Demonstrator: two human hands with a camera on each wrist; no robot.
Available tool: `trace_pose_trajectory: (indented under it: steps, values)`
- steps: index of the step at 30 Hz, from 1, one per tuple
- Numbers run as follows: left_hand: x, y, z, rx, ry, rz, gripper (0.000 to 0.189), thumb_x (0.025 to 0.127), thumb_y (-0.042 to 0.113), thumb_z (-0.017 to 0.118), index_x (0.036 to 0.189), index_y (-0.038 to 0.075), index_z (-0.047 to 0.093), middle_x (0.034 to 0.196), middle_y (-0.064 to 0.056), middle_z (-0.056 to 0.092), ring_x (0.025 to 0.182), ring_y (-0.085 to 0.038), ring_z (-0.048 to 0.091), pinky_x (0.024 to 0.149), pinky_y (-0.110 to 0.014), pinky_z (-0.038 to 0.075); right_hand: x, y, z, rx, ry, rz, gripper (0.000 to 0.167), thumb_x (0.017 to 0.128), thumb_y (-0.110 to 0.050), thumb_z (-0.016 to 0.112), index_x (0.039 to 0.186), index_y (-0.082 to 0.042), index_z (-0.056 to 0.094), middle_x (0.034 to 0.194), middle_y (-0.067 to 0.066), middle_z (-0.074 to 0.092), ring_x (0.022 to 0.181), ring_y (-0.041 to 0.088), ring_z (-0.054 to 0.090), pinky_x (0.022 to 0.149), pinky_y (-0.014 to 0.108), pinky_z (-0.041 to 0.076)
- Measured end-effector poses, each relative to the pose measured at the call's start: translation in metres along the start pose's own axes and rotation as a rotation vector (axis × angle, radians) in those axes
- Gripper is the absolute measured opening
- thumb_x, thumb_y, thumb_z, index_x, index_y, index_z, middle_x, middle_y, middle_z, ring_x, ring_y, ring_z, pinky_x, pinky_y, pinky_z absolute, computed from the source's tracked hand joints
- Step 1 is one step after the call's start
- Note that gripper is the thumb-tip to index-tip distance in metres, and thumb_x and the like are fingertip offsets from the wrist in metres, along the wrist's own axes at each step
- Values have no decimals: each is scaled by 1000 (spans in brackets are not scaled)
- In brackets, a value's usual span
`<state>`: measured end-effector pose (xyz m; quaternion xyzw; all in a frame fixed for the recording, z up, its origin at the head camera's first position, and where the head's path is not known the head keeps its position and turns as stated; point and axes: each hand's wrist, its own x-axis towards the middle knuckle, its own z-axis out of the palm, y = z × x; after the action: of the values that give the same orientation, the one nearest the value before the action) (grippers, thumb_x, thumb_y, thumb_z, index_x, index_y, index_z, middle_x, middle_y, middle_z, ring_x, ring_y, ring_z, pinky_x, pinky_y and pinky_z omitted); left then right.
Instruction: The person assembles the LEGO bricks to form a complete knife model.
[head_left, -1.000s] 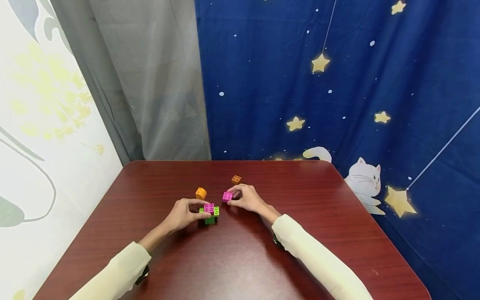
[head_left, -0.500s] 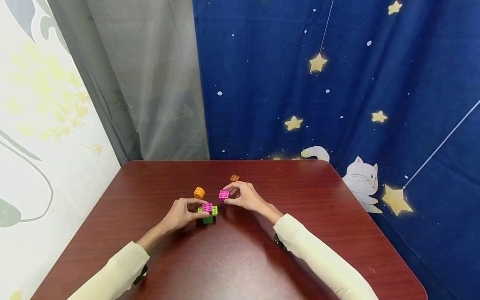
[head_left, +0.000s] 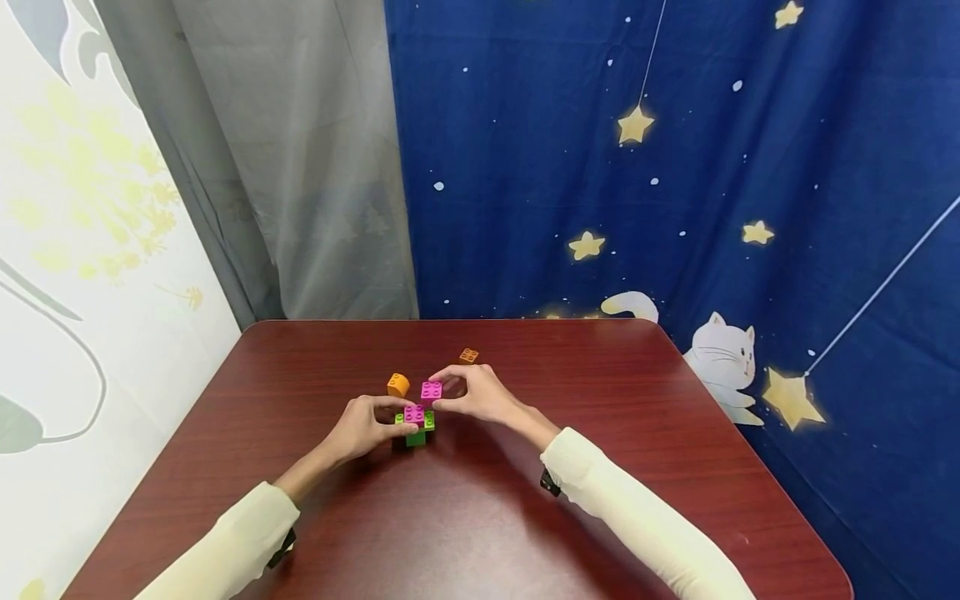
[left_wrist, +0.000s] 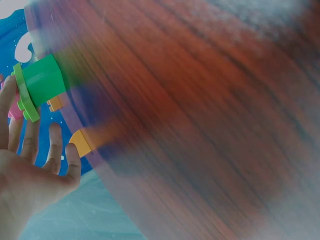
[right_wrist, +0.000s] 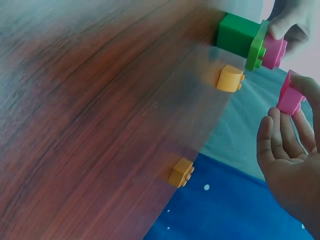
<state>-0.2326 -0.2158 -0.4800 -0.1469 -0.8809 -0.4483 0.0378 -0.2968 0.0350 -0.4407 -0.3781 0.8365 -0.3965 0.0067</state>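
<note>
My left hand pinches the upper pink brick of a small stack between thumb and fingers. Beneath that brick lies a lime-green plate, with a darker green block at the bottom, on the table. Between thumb and fingertips, my right hand holds a second pink brick in the air. This brick is just behind and right of the stack's top; in the right wrist view a narrow gap separates them. In the left wrist view the held brick is mostly hidden.
Behind the stack sits an orange brick with a rounded side. Farther back, beyond my right hand, lies an orange square brick. The dark red wooden table ends at a far edge before the curtains.
My right hand has moved left with its pink brick, bringing it close to the stack. My left hand stays in place, holding the stack's top brick.
</note>
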Motion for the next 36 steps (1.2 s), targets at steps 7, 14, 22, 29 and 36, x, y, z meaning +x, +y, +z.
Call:
trace_pose_trajectory:
  steps: [7, 14, 22, 29, 36]
  values:
    - [0, -1, 0, 10, -2, -1, 43, 82, 32, 90, 116, 8, 78, 103, -8, 78, 85, -18, 76, 73, -29, 60, 2, -6, 8, 31, -53, -23, 36, 88, -17, 86, 121, -11, 74, 103, 5, 78, 89, 17, 75, 83, 35, 61]
    - [0, -1, 1, 11, -2, -6, 47, 82, 31, 91, 118, 3, 77, 104, -10, 78, 87, -20, 77, 74, -31, 61, 4, -8, 13, 43, -89, -41, 37, 89, -15, 85, 123, -9, 73, 107, 8, 77, 97, 30, 75, 83, 34, 60]
    - [2, -3, 0, 5, -6, 5, 48, 82, 31, 91, 118, 3, 77, 104, -10, 78, 87, -19, 77, 75, -31, 61, 4, -9, 20, 10, -118, -54, 37, 89, -14, 84, 124, -11, 73, 111, 4, 77, 95, 17, 75, 82, 31, 60]
    - [2, -5, -1, 23, -15, 9, 46, 82, 32, 90, 117, 5, 77, 102, -6, 78, 86, -17, 76, 76, -31, 61, 5, -11, 24, 5, -122, -68, 35, 90, -13, 83, 123, -12, 73, 107, 2, 77, 92, 9, 73, 82, 27, 59]
    - [3, -6, -2, 40, -15, 28, 39, 84, 30, 89, 114, 7, 79, 102, -5, 78, 84, -13, 75, 73, -27, 60, 6, -10, 29, -32, -67, -79, 34, 89, -22, 85, 120, -14, 75, 108, -2, 77, 89, 8, 70, 81, 29, 58]
